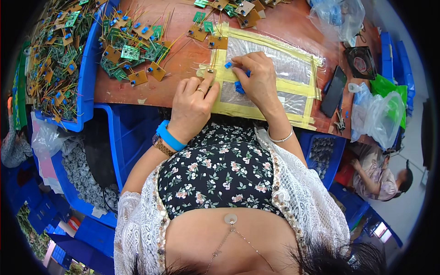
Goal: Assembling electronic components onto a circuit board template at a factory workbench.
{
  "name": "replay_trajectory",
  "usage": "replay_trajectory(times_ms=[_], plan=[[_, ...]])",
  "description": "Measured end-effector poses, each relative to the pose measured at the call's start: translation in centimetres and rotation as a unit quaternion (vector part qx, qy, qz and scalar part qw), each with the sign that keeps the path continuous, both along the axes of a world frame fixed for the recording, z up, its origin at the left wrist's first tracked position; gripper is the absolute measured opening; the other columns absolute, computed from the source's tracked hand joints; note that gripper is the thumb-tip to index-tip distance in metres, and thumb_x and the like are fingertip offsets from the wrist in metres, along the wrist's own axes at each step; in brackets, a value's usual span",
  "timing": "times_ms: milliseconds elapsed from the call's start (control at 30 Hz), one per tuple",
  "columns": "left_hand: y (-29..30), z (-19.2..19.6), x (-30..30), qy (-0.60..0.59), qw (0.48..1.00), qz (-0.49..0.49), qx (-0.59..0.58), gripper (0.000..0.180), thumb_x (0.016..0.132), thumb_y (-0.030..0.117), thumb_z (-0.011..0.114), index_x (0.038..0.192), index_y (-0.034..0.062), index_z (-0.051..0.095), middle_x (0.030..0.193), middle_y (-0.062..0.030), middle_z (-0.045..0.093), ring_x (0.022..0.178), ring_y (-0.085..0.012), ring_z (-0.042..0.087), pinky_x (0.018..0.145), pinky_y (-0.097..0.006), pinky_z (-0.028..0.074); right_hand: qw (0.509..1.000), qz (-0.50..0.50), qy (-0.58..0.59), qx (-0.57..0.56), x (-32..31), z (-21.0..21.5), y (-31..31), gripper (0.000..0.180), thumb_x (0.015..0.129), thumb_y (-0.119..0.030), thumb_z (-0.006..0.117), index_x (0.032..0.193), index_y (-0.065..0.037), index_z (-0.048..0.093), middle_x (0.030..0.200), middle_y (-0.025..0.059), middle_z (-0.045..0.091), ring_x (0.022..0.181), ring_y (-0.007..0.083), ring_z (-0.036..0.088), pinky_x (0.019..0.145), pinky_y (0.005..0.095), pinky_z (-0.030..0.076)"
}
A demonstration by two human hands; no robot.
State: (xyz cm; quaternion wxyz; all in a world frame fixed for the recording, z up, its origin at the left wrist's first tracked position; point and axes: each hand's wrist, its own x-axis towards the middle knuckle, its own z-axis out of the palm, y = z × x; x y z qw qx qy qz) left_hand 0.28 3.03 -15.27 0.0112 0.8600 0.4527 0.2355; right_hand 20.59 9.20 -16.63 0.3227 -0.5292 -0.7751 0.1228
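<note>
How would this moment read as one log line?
left hand: at yellow tape | right hand: near small blue part, grip unclear | around: blue bin, wired boards

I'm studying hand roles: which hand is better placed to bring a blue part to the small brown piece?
Probably the right hand: it is at a small blue part, with other blue parts close by. The left hand seems busy steadying the small brown piece.

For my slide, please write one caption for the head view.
Right hand by small blue parts, left hand close by, wired circuit boards on a reddish table.
</note>
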Motion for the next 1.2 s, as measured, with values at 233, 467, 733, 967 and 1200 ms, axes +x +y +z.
replay_trajectory(times_ms=[233, 467, 733, 967, 1200], plan=[[-0.1, -0.3, 0.5, -0.006, 1.000, -0.003, -0.003, 0.032, 0.080, 0.007, 0.061, 0.110, -0.0043, 0.068, 0.118, -0.0169, 0.069, 0.110, -0.0297, 0.061, 0.102, -0.042, 0.048, 0.998, 0.028, -0.044, 0.040, -0.7, 0.5, 0.4, 0.013, 0.075, -0.011, 0.081, 0.086, -0.007, 0.076, 0.081, 0.0042, 0.068, 0.083, 0.0255, 0.061, 0.079, 0.0386, 0.047], [-0.3, -0.2, 0.5, 0.010, 1.000, -0.003, -0.015, 0.031, 0.081, 0.006, 0.059, 0.108, -0.0075, 0.068, 0.121, -0.0196, 0.068, 0.113, -0.0311, 0.061, 0.106, -0.042, 0.047, 0.997, 0.053, 0.034, -0.035, -1.9, 0.6, 0.2, 0.010, 0.077, -0.010, 0.081, 0.081, -0.004, 0.074, 0.079, 0.0071, 0.065, 0.078, 0.0266, 0.060, 0.070, 0.0379, 0.048], [-0.2, -0.3, 0.4, -0.038, 0.998, 0.004, -0.056, 0.030, 0.080, 0.003, 0.061, 0.107, -0.0079, 0.068, 0.120, -0.0203, 0.068, 0.120, -0.0326, 0.060, 0.108, -0.043, 0.046, 0.992, 0.073, 0.081, -0.060, -3.8, -0.1, 0.4, 0.009, 0.078, -0.008, 0.079, 0.082, -0.002, 0.073, 0.077, 0.0102, 0.065, 0.077, 0.0283, 0.061, 0.068, 0.0391, 0.049], [-0.2, -0.4, 0.6, -0.014, 0.999, 0.008, -0.028, 0.029, 0.081, 0.005, 0.061, 0.106, -0.0079, 0.068, 0.119, -0.0213, 0.068, 0.117, -0.0321, 0.062, 0.105, -0.042, 0.049, 0.993, 0.069, 0.052, -0.084, -4.0, 0.3, 0.7, 0.011, 0.078, -0.009, 0.078, 0.077, -0.002, 0.069, 0.076, 0.0108, 0.064, 0.079, 0.0296, 0.061, 0.069, 0.0403, 0.049], [-0.3, -0.2, 0.9, -0.007, 0.999, 0.019, -0.030, 0.031, 0.081, 0.006, 0.060, 0.107, -0.0091, 0.069, 0.118, -0.0210, 0.069, 0.117, -0.0311, 0.063, 0.104, -0.042, 0.049, 0.995, 0.084, 0.025, -0.039, -4.4, 0.8, 0.6, 0.011, 0.078, -0.005, 0.076, 0.076, -0.001, 0.066, 0.074, 0.0116, 0.063, 0.080, 0.0314, 0.060, 0.069, 0.0415, 0.049]])
